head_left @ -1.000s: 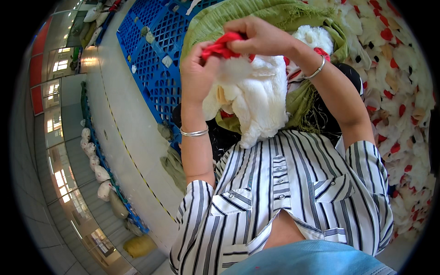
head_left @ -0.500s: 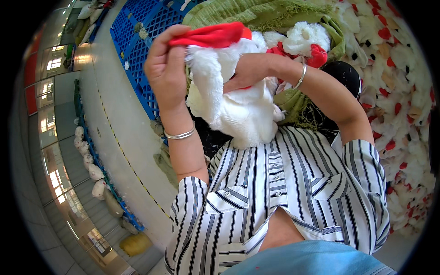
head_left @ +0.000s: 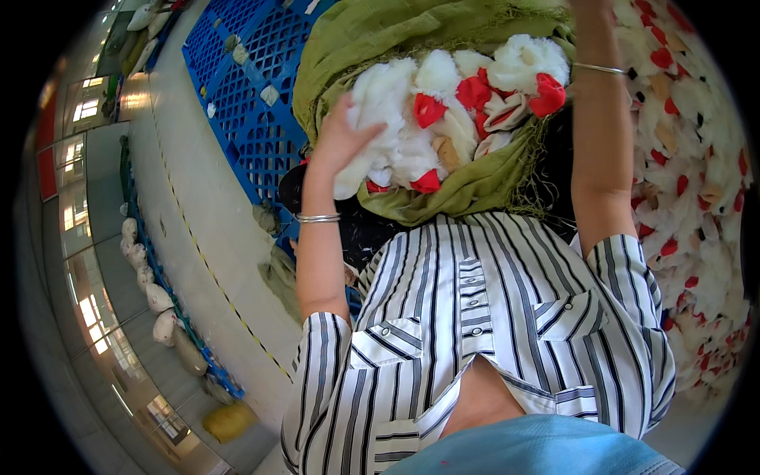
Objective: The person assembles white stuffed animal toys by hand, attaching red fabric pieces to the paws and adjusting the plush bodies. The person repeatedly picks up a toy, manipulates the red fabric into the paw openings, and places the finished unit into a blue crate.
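Observation:
My left hand (head_left: 346,141) lies at the left side of an open green woven sack (head_left: 419,207), its fingers spread over a white furry plush piece (head_left: 384,99). Nothing is gripped in it. More white plush pieces fill the sack, with red fabric parts (head_left: 429,111) among them. A striped red-and-white fabric part (head_left: 505,112) shows near the sack's right side. My right hand (head_left: 592,11) reaches far forward past the sack, and the picture's top edge cuts it off. Its fingers are hidden, so what it holds, if anything, does not show.
A large heap of white plush pieces with red bits (head_left: 689,198) covers the right side. Blue plastic pallets (head_left: 237,87) lie at the left, with small scraps on them. Beyond a yellow-black floor line (head_left: 202,252), white sacks (head_left: 158,297) stand in a row.
My hands have parted from the white-and-red plush piece they held together. My left hand has lowered onto the sack's plush, opening. My right arm has swung forward and right.

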Demonstrator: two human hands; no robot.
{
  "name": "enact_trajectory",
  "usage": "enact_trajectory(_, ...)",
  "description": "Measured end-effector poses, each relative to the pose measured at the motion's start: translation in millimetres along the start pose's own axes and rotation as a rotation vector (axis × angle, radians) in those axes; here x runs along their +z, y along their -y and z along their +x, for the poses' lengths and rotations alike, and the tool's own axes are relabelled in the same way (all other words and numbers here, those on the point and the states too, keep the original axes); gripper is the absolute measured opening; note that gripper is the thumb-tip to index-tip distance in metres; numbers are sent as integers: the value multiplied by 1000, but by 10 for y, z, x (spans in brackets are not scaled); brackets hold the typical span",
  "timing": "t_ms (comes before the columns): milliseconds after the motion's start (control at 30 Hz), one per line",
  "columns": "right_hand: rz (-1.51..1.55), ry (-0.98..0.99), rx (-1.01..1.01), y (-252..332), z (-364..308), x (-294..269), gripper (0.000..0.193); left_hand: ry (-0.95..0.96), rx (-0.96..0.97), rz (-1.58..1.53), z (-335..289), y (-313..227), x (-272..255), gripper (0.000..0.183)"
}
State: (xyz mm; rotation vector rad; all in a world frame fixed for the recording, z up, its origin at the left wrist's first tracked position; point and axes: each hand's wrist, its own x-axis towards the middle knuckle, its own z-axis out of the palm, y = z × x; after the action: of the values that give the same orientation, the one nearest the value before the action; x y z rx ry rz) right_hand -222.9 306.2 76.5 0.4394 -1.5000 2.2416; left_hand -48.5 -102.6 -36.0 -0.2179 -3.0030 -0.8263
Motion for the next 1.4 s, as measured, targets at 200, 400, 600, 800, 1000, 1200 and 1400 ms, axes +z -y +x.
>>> enact_trajectory(200,-267,618,488,-730,-611,928,24,152,-150,-261,36,-101,49,37)
enact_trajectory(400,-608,849,471,-726,-957,916,56,-137,-95,-1149,-115,-793,-975,28)
enact_trajectory(600,-342,903,642,-675,-1152,955,70,-364,28,-1342,-276,-1009,-1315,32)
enact_trajectory(800,177,1165,681,-607,-1087,979,61,-504,223,-1458,-134,-1045,-1493,37)
enact_trajectory(1000,-173,1249,630,-605,-1224,1040,45,-469,184,-1444,490,-592,-1214,42)
enact_trajectory(1200,-106,954,673,-1089,-1200,918,29,-429,-124,-1183,373,-531,-637,43)
enact_trajectory(1400,232,652,809,-1168,-1268,896,35,-13,-197,-1153,-86,-540,61,39)
